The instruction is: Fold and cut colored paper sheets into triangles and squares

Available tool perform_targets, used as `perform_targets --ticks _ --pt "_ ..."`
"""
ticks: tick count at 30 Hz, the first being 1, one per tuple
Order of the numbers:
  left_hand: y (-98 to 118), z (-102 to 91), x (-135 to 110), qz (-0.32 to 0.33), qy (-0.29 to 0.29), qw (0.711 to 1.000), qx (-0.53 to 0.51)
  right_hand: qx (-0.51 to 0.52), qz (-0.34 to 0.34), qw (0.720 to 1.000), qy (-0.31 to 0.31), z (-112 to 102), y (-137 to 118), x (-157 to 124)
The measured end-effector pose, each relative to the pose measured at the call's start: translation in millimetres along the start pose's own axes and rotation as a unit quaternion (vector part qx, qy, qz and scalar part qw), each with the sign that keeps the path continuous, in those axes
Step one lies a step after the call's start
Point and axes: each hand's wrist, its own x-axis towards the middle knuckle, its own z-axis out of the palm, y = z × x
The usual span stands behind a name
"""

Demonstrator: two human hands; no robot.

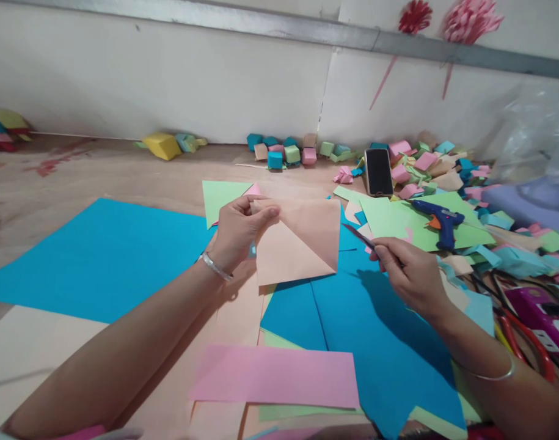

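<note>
My left hand [242, 229] pinches the upper left corner of a folded peach paper [302, 238] between thumb and fingers. The paper is raised above the table, and a diagonal flap edge runs across its face. To its right, my right hand [410, 275] is closed round a slim pointed blade [357, 235], whose handle is mostly hidden in the fingers. The blade's tip points at the peach paper's right edge and appears apart from it. Below both hands lies blue paper [352, 318], with a pink paper strip [279, 376] closer to me.
A large blue sheet [100, 256] lies at left. On green paper at right rests a blue glue gun [439, 220], near a phone [379, 172] and many small paper pieces [426, 162]. Red-handled pliers [526, 342] and a purple device [536, 311] are at far right.
</note>
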Motion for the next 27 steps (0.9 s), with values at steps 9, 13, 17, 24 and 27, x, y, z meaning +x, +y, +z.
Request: perform_targets --ticks 9,13,17,24,27 --pt "0 2.2 0 -0.008 0.012 1.0 -0.013 -0.026 -0.037 0.999 0.004 2 -2 -1" --pt "-2 1.8 1 0.0 0.006 1.0 -0.013 -0.036 -0.056 0.998 0.0 2 -2 -2" --pt "1 1.8 1 -0.007 0.02 1.0 -0.001 -0.037 -0.075 0.996 -0.004 3 -1 -1" --pt "3 2.9 1 -0.035 0.039 0.998 -0.019 -0.064 -0.124 0.989 -0.055 7 6 -3" --pt "0 2.0 2 -0.041 0.044 0.998 -0.025 -0.07 -0.109 0.987 -0.099 9 11 -4"
